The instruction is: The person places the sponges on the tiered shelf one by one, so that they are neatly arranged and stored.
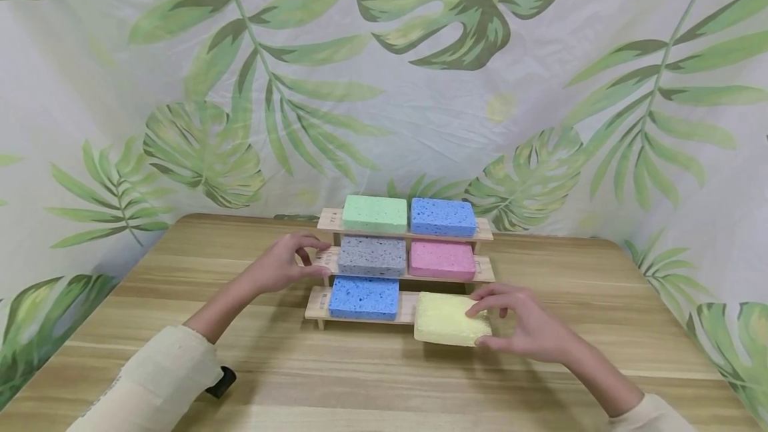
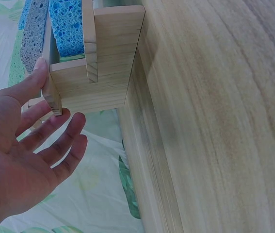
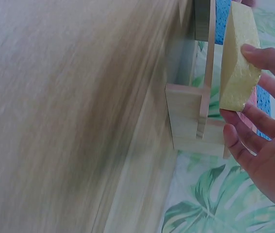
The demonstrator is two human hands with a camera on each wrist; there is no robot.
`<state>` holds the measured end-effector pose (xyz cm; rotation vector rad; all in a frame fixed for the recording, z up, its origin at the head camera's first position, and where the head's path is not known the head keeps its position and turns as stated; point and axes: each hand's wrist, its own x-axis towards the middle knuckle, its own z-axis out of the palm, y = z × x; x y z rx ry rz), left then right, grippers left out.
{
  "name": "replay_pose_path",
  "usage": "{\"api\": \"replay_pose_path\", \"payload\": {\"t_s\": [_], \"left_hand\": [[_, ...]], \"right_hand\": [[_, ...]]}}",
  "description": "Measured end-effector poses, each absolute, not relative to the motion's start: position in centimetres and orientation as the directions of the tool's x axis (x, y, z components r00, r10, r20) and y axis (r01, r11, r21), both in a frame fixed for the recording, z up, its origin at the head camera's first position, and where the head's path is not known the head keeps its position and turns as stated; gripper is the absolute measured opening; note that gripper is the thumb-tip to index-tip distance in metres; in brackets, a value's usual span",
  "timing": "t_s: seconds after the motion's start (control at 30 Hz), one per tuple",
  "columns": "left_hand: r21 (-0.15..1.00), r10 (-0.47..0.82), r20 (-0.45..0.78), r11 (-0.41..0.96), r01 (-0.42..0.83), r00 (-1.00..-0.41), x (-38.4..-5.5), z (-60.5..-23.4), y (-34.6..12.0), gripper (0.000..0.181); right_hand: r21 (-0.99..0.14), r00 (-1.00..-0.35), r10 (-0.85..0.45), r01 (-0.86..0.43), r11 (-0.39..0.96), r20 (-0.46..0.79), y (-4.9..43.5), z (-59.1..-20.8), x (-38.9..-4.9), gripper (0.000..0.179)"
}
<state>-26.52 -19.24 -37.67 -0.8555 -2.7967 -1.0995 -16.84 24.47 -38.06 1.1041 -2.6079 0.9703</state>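
A three-tier wooden rack [image 1: 407, 307] stands on the table. My left hand [image 1: 282, 264] pinches the left end of its middle board, thumb on top and fingertips at the underside in the left wrist view. My right hand [image 1: 528, 327] grips the right end of a yellow sponge [image 1: 445, 319] between thumb and fingers. Slightly tilted, that sponge overlaps the right part of the bottom board. Left of it on this board sits a blue sponge [image 1: 363, 297]. The middle tier bears a grey sponge [image 1: 372, 256] and a pink sponge [image 1: 442, 260].
On the top tier sit a green sponge [image 1: 375, 212] and another blue sponge [image 1: 443, 217]. The wood-grain table [image 1: 372, 385] extends around the rack. Behind it hangs a leaf-patterned cloth [image 1: 420, 132]. A small black object [image 1: 222, 382] shows at the left sleeve.
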Motion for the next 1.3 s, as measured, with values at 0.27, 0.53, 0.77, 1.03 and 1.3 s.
{"api": "replay_pose_path", "payload": {"t_s": [0.27,0.53,0.77,1.03,1.3], "left_hand": [[0.627,0.492,0.217,0.592,0.507,-0.843,-26.5,-37.6,-19.2,0.049],[0.626,0.489,0.213,0.597,0.502,-0.846,-26.4,-37.5,-19.2,0.049],[0.624,0.488,0.208,0.602,0.499,-0.848,-26.3,-37.3,-19.3,0.050],[0.623,0.486,0.203,0.606,0.495,-0.850,-26.3,-37.4,-19.4,0.049],[0.622,0.488,0.203,0.605,0.497,-0.849,-26.6,-37.6,-19.4,0.050]], "right_hand": [[-0.479,-0.733,-0.592,-0.674,0.562,0.336,23.5,-38.1,-16.9,0.031],[-0.468,-0.774,-0.571,-0.626,0.624,0.274,23.3,-38.2,-16.8,0.033],[-0.450,-0.771,-0.571,-0.632,0.631,0.282,23.4,-38.1,-16.5,0.035],[-0.476,-0.737,-0.615,-0.663,0.578,0.280,23.5,-37.8,-16.8,0.032],[-0.488,-0.766,-0.591,-0.628,0.606,0.253,23.7,-38.1,-17.4,0.032]]}}
